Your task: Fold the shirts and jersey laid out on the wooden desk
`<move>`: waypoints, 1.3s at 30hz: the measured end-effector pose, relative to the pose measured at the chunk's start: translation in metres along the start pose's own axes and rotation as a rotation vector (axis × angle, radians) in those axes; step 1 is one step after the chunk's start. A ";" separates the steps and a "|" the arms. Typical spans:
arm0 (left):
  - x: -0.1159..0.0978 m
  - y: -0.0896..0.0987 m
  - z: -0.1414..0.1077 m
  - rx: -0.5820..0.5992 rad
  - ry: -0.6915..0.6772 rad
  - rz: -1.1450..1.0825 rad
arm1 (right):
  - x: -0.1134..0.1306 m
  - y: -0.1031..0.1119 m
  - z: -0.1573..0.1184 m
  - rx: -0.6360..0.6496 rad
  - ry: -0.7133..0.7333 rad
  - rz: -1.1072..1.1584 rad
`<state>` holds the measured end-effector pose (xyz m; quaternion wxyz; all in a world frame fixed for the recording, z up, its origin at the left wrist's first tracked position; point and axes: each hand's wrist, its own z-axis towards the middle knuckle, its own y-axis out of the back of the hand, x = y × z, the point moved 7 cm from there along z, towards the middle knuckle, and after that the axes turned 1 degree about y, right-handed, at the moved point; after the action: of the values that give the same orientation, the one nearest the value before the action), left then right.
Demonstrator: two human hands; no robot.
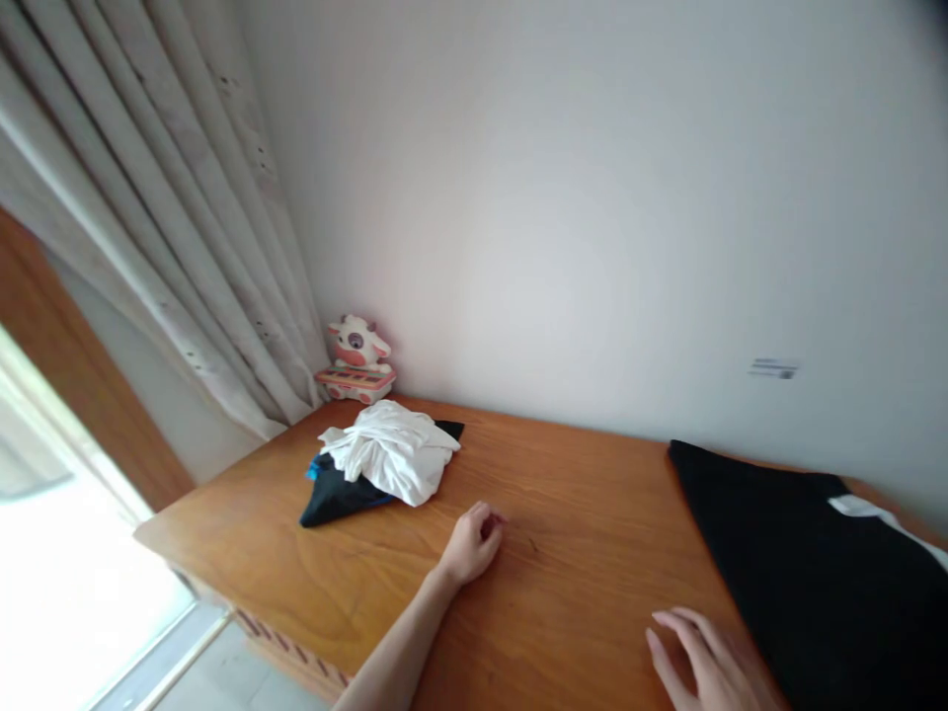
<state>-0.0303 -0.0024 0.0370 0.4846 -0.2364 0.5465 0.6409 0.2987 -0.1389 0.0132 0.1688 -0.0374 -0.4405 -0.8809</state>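
My left hand (472, 545) rests on the brown wooden tabletop (578, 494), its fingers curled inward and nothing visible in them. A crumpled white cloth (404, 454) lies beyond it to the left, heaped over a dark folded cloth (342, 494) with a bit of blue at its edge. Near the bottom edge, my right hand (703, 660) has its fingers apart and holds nothing. Just right of that hand, a large black cloth (815, 573) is spread on the table, with a strip of white (855, 507) on its far part.
A cow-shaped toy with a keyboard (359, 360) stands in the far left corner by the wall (555, 217). Pale curtains (170, 197) hang at left beside a bright window or doorway. A small printed label (774, 368) is on the wall.
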 end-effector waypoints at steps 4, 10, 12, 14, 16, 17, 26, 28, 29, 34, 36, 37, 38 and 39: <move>0.010 0.002 -0.001 -0.051 0.077 0.001 | 0.063 -0.047 0.029 0.008 0.126 0.136; 0.018 0.000 -0.002 -0.079 0.126 0.045 | 0.095 -0.084 0.063 0.090 0.104 0.340; 0.017 -0.001 -0.001 -0.075 0.124 0.046 | 0.097 -0.089 0.073 0.132 0.090 0.379; 0.015 -0.002 -0.001 -0.071 0.117 0.038 | 0.098 -0.091 0.081 0.162 0.074 0.397; 0.014 -0.001 -0.001 -0.076 0.112 0.019 | 0.097 -0.090 0.085 0.178 0.057 0.404; 0.013 0.000 -0.001 -0.082 0.113 0.005 | 0.096 -0.089 0.085 0.181 0.047 0.408; 0.020 0.004 -0.003 -0.162 0.180 -0.195 | 0.083 -0.086 0.078 0.232 -0.004 0.559; 0.023 0.004 -0.003 -0.169 0.192 -0.260 | 0.081 -0.087 0.079 0.245 -0.012 0.576; 0.025 0.004 -0.002 -0.176 0.198 -0.297 | 0.081 -0.088 0.079 0.252 -0.015 0.577; 0.039 0.009 0.003 -0.268 0.239 -0.548 | 0.078 -0.095 0.074 0.275 -0.075 0.555; 0.045 0.011 0.006 -0.314 0.265 -0.670 | 0.078 -0.098 0.072 0.286 -0.094 0.562; 0.048 0.013 0.008 -0.334 0.283 -0.733 | 0.078 -0.098 0.072 0.292 -0.099 0.566; 0.050 0.015 0.010 -0.350 0.305 -0.793 | 0.078 -0.098 0.073 0.295 -0.103 0.568; 0.052 0.018 0.011 -0.362 0.324 -0.839 | 0.078 -0.098 0.073 0.296 -0.107 0.570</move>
<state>-0.0651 0.0276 0.0054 0.5608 -0.6139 0.3520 0.4299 0.1868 -0.0476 0.0001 0.3888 -0.1806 -0.5439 -0.7214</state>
